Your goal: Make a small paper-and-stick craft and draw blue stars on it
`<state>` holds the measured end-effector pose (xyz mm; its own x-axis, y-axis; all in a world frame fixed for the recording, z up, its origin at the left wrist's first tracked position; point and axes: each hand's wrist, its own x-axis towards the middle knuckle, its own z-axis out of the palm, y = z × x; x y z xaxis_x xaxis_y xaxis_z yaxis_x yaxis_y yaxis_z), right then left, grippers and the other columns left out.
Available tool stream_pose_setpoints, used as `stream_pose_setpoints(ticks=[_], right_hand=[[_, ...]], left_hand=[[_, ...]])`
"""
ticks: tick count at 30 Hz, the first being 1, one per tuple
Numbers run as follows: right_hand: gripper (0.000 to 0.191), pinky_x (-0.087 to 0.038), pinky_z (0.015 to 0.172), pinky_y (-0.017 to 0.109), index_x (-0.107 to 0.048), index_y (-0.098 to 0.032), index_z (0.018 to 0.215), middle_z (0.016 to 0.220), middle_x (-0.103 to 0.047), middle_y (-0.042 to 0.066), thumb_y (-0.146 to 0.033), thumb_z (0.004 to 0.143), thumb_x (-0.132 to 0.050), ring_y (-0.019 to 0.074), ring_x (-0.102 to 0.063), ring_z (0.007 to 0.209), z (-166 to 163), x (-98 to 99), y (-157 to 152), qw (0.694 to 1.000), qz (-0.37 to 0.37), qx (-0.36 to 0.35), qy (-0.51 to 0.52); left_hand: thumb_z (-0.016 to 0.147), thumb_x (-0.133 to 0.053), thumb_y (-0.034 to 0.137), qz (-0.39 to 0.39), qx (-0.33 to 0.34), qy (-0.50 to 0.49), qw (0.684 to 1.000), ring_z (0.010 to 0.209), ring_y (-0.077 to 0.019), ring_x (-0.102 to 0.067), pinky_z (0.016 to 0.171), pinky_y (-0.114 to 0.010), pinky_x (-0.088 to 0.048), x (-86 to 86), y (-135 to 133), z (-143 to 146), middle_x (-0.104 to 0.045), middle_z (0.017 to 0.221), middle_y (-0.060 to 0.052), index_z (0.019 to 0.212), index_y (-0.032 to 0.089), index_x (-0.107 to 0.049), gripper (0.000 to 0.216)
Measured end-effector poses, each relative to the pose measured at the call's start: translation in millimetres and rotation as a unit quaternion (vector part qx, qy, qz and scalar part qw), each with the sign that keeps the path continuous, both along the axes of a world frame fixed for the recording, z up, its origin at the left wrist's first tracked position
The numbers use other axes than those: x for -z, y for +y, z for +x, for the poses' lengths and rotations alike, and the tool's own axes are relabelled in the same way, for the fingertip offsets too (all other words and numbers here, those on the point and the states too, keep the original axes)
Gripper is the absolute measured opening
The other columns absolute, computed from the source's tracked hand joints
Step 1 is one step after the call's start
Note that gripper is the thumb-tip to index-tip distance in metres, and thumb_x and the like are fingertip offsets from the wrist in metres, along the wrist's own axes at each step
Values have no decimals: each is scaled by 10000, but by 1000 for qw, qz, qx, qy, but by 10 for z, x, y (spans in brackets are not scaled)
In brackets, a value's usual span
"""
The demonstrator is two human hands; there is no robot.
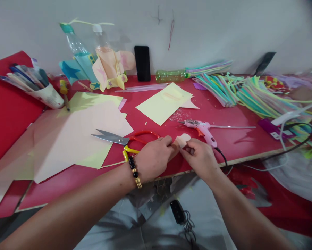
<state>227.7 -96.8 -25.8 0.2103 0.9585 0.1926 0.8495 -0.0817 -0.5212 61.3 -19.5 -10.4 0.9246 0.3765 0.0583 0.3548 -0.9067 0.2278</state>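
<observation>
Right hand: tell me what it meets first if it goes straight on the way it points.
The right hand already meets the small pale paper piece at its fingertips. Past that, the pale yellow paper sheet on the red table looks next in line, though depth is hard to judge from this view.

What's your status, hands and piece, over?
Left hand and right hand pinching small peach paper piece. Glue gun just beyond right hand. Scissors beside left hand.
</observation>
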Motion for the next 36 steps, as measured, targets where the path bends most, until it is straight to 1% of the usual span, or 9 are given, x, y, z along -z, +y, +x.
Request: stream_pose_setpoints(ticks=[4, 12, 17, 20, 24, 27, 30, 33, 36], right_hand=[[117, -387, 579, 256, -695, -172, 818, 717, -612, 31, -168, 784, -582, 151, -539, 626, -16, 7, -2, 1000, 3, -5, 26], [147, -396, 584, 260, -708, -170, 817, 748, -646, 37, -142, 792, -566, 153, -559, 637, -17, 27, 1, 999, 10, -10, 29], [156, -414, 611, 259, -707, -171, 801, 730, -643, 37, -114, 776, -564, 162, -580, 663, -26, 31, 0, 999, 27, -22, 19], [192, -425, 634, 262, -708, -168, 801, 741, -641, 42, -83, 769, -540, 167, -589, 681, -39, 48, -10, 999, 40, -27, 3], [204, -426, 643, 267, -708, -169, 827, 755, -637, 43, -88, 786, -525, 172, -596, 700, -46, 89, -25, 998, 53, -34, -12], [194, -427, 641, 264, -705, -170, 822, 753, -634, 41, -97, 796, -528, 168, -596, 695, -41, 102, -33, 998, 54, -37, -11], [190, -427, 642, 259, -704, -172, 805, 756, -630, 41, -89, 787, -535, 165, -596, 697, -38, 94, -34, 998, 48, -40, -9], [196, -430, 653, 258, -708, -175, 822, 778, -637, 43, -86, 784, -537, 165, -602, 715, -44, 83, -34, 998, 40, -36, -10], [200, -436, 662, 256, -709, -178, 829, 797, -645, 45, -98, 795, -529, 163, -608, 723, -50, 77, -40, 999, 33, -32, -10]], left_hand=[[878, -424, 116, 5, 4, -10, 1000, 743, -149, -476, 642, -280, -411, 8, -1, -2, -501, 916, -46, 910, 162, -544, 133], [866, -430, 104, 10, 15, -9, 1000, 748, -158, -470, 658, -283, -409, -5, 3, -6, -507, 924, -52, 978, 162, -558, 180], [902, -393, 134, -5, 11, 1, 1000, 761, -158, -470, 688, -279, -420, 18, 14, -6, -507, 913, -57, 931, 162, -573, 185], [893, -410, 134, -4, 20, 4, 1000, 816, -167, -477, 743, -287, -428, 42, 14, 2, -511, 935, -59, 988, 164, -563, 183], [877, -426, 116, 2, 20, 13, 1000, 819, -165, -484, 743, -285, -429, 18, 5, 13, -517, 961, -59, 1014, 169, -554, 195], [856, -443, 91, 8, 36, 3, 999, 823, -172, -490, 731, -290, -425, -22, 6, 12, -535, 919, -49, 967, 169, -564, 181], [826, -454, 55, -11, 48, -7, 999, 797, -170, -501, 699, -287, -422, -38, 28, -7, -548, 833, -35, 829, 159, -572, 158], [812, -454, 27, -78, 3, -47, 996, 779, -140, -531, 707, -261, -436, -35, 66, -44, -578, 838, -26, 714, 154, -575, 201], [807, -469, 14, -101, -69, -118, 986, 830, -134, -555, 762, -256, -451, -50, 106, -68, -612, 907, -25, 780, 151, -608, 197]])
